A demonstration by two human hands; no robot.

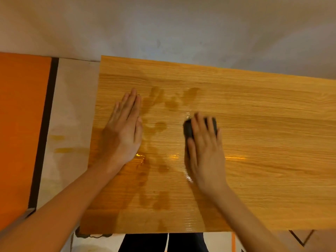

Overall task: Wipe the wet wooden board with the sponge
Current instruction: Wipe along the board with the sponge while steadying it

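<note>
A large wooden board [263, 124] with light grain fills the middle and right of the head view. Dark wet patches [160, 104] and shiny streaks spread over its left-centre part. My left hand [125, 128] lies flat on the board near its left edge, fingers straight and together, holding nothing. My right hand [205, 148] presses down on a dark grey sponge [189, 129], which shows under and beside my fingers. The sponge touches the board just right of the wet patches.
A pale surface [71, 110] lies under the board on the left, with yellowish wet marks on it. Beyond it is an orange panel [20, 124] with a dark strip. A grey wall [163, 30] rises behind. Dark trousers [163, 242] show below the board's near edge.
</note>
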